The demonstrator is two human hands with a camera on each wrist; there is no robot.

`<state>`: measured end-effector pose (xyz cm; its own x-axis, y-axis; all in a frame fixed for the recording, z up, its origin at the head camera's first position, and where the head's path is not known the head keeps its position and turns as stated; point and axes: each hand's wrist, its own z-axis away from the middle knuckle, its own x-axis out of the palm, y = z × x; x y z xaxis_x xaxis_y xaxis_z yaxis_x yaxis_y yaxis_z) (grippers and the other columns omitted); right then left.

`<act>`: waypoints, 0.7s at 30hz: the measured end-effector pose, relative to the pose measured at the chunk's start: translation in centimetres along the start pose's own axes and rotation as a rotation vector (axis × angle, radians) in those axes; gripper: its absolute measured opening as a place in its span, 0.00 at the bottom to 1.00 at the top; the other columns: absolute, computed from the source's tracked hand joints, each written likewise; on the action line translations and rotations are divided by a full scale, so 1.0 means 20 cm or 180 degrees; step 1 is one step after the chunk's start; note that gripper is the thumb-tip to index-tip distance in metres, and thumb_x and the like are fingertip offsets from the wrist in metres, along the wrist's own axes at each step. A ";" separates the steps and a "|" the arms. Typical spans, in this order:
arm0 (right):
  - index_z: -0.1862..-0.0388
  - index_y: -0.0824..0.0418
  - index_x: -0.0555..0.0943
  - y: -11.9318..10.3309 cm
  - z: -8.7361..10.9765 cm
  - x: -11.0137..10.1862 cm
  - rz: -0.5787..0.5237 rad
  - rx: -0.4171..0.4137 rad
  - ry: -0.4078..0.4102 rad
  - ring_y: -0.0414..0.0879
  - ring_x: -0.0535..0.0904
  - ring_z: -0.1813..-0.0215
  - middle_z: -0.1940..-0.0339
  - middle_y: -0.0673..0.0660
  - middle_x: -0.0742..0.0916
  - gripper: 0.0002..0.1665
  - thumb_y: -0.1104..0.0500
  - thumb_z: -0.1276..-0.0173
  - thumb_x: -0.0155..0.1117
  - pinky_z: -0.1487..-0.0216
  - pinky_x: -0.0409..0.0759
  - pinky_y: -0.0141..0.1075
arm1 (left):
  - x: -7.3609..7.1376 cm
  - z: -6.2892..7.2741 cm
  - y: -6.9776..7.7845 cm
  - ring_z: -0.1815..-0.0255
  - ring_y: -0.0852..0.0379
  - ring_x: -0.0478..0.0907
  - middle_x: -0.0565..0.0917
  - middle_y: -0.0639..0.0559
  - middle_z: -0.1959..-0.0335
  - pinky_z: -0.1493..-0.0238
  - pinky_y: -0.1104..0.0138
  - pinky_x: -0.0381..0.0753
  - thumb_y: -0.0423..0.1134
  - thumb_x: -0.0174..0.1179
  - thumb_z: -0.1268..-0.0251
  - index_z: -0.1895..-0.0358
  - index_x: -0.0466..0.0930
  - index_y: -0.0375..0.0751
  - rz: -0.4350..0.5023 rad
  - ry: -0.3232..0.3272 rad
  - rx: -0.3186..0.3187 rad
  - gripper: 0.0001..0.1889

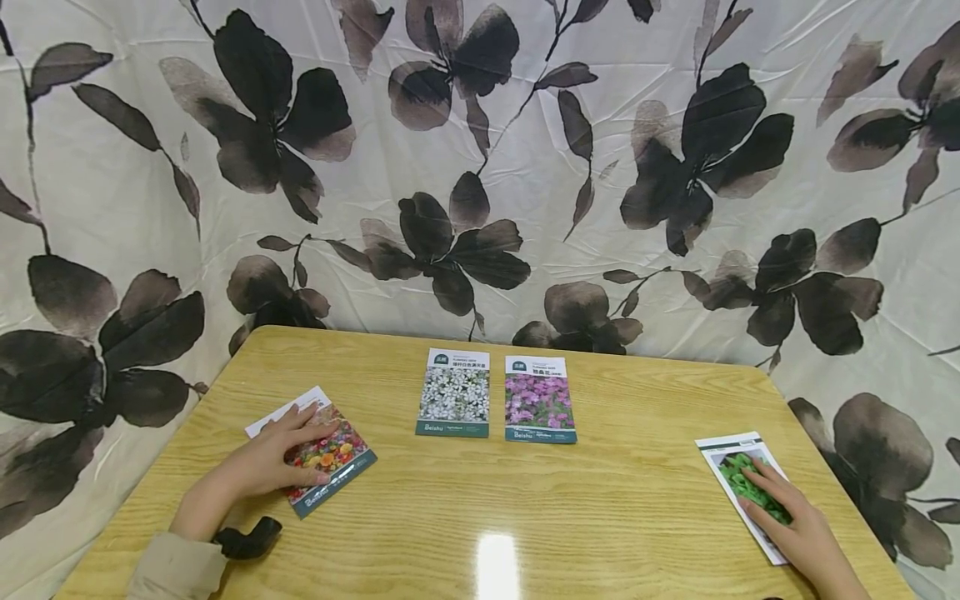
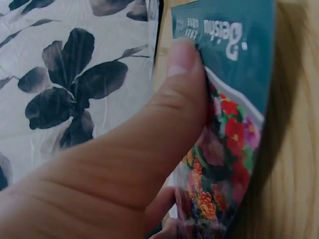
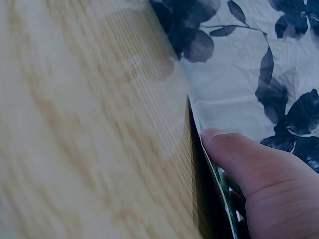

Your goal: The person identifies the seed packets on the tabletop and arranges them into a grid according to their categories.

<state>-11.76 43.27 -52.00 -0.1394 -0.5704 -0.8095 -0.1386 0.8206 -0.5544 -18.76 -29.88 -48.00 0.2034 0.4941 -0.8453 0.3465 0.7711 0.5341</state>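
Note:
My left hand (image 1: 273, 454) rests with spread fingers on a seed packet (image 1: 341, 450) showing red, orange and yellow flowers, lying askew at the left of the table. Up close in the left wrist view, the thumb (image 2: 182, 74) lies along this packet's face by its teal band (image 2: 249, 30). At the right, my right hand (image 1: 798, 521) lies over a white seed packet (image 1: 727, 467) with a green leafy picture, fingers extended across it. The right wrist view shows that thumb (image 3: 224, 144) at the packet's edge, which stands slightly off the tabletop.
Two more seed packets lie side by side at the back middle, one with white flowers (image 1: 453, 396) and one with purple flowers (image 1: 538, 402). They are on a wooden table (image 1: 450, 508). A flower-patterned cloth (image 1: 555, 275) hangs behind it.

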 end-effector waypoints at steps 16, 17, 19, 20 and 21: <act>0.28 0.65 0.71 0.00 0.00 0.00 -0.0008 0.0019 -0.0015 0.14 0.39 0.34 0.24 0.70 0.63 0.33 0.51 0.27 0.63 0.43 0.59 0.74 | 0.00 0.02 0.06 0.26 0.21 0.40 0.56 0.29 0.24 0.36 0.25 0.37 0.53 0.76 0.55 0.36 0.78 0.45 0.0377 -0.0483 0.0204 0.39; 0.28 0.65 0.71 0.00 0.00 0.00 -0.0012 0.0020 -0.0015 0.14 0.39 0.34 0.24 0.70 0.63 0.33 0.51 0.27 0.63 0.43 0.59 0.74 | 0.00 0.02 0.07 0.26 0.20 0.40 0.57 0.29 0.25 0.37 0.25 0.37 0.53 0.77 0.54 0.36 0.78 0.46 0.0415 -0.0519 0.0246 0.38; 0.28 0.65 0.70 0.00 0.00 0.00 -0.0024 0.0023 -0.0020 0.14 0.39 0.33 0.23 0.70 0.63 0.33 0.51 0.27 0.63 0.43 0.59 0.74 | 0.00 0.03 0.08 0.27 0.19 0.39 0.56 0.27 0.25 0.39 0.23 0.38 0.52 0.76 0.54 0.37 0.78 0.46 0.0503 -0.0581 0.0341 0.37; 0.28 0.65 0.70 0.00 0.00 0.00 -0.0028 0.0025 -0.0023 0.14 0.39 0.33 0.23 0.70 0.62 0.33 0.51 0.27 0.63 0.43 0.58 0.74 | 0.00 0.03 0.08 0.27 0.18 0.39 0.56 0.26 0.25 0.40 0.23 0.37 0.51 0.76 0.54 0.37 0.78 0.45 0.0542 -0.0611 0.0383 0.37; 0.28 0.65 0.70 0.00 0.00 0.00 -0.0028 0.0025 -0.0021 0.14 0.39 0.33 0.23 0.70 0.62 0.33 0.51 0.27 0.63 0.43 0.58 0.74 | -0.01 0.03 0.08 0.28 0.18 0.38 0.55 0.25 0.26 0.40 0.22 0.37 0.51 0.76 0.53 0.37 0.77 0.46 0.0562 -0.0639 0.0424 0.37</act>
<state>-11.74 43.25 -51.92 -0.1319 -0.5774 -0.8057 -0.1322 0.8158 -0.5630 -17.64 -28.91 -47.04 0.4435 0.5164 -0.7326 0.4041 0.6144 0.6777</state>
